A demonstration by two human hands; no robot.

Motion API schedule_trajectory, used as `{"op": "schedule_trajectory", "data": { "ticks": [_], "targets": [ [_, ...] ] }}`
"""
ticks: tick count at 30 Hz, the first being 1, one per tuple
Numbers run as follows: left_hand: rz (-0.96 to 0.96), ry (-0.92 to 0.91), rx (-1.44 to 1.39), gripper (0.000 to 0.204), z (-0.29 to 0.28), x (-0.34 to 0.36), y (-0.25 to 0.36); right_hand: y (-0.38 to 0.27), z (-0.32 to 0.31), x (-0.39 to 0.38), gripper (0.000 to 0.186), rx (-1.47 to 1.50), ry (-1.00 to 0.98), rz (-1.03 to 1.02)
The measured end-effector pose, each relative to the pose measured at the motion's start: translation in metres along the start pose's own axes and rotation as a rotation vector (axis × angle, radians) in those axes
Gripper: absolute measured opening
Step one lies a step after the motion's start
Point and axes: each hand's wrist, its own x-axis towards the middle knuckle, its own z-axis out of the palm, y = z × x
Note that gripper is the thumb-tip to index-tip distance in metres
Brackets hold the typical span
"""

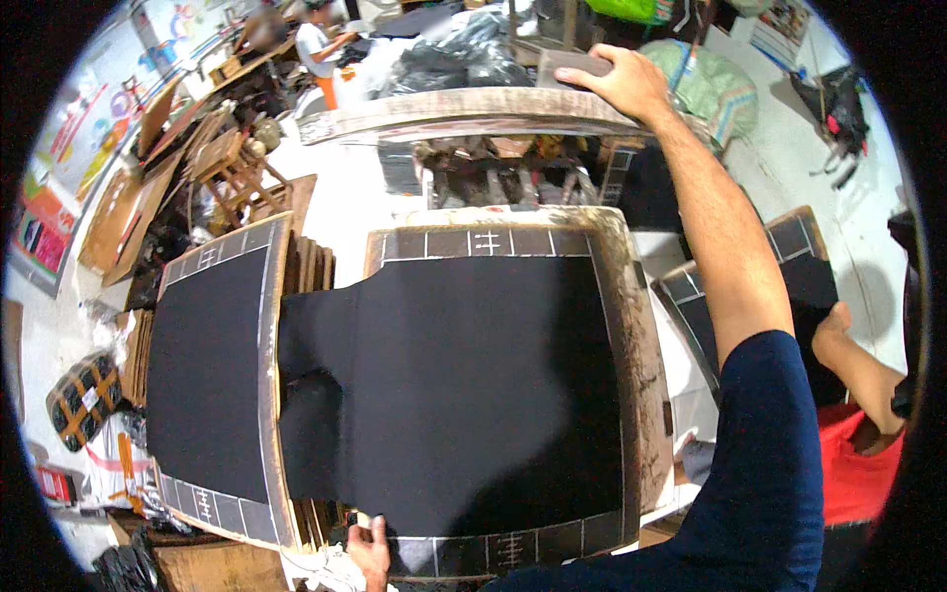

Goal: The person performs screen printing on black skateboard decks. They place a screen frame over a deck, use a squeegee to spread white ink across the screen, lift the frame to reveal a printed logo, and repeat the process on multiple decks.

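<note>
A black cloth piece (464, 385) lies flat over a dark board with white grid marks (631, 326) in the middle of the view. My left hand (370, 553) pinches the near edge of the cloth at the bottom. My right hand (617, 81) reaches far forward and rests on a flat grey block (567, 61) that sits on a worn wooden plank (464, 107).
A second dark board (212, 380) stands to the left, with stacked boards between the two. Another board (799, 257) lies at the right, near a person in red (858, 444). Wooden stools, bags and clutter fill the back. Another person stands far off (318, 44).
</note>
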Motion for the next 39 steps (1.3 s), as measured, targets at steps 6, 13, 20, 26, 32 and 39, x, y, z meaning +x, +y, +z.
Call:
{"op": "schedule_trajectory", "data": {
  "ticks": [6,13,20,26,32,39],
  "targets": [
    [0.108,-0.213,0.074,0.067,0.035,-0.007,0.027,-0.001,-0.001,0.002,0.095,-0.013,0.054,-0.021],
    [0.187,-0.201,0.159,0.072,0.039,-0.012,0.033,0.005,0.005,0.020,0.097,0.032,0.088,-0.024],
    [0.110,-0.255,0.189,0.073,0.036,-0.006,0.067,-0.010,-0.020,0.024,0.084,0.073,0.038,-0.027],
    [0.029,-0.255,0.119,0.082,0.046,0.002,0.064,-0.012,-0.032,0.032,0.086,0.091,-0.033,0.012],
    [0.097,-0.244,0.231,0.073,0.062,0.020,0.058,-0.003,-0.005,0.040,0.099,0.002,0.147,-0.079],
    [0.377,-0.322,-0.616,0.081,0.073,0.121,0.319,-0.003,0.027,-0.065,0.082,0.055,0.209,-0.161]
  ]
}}
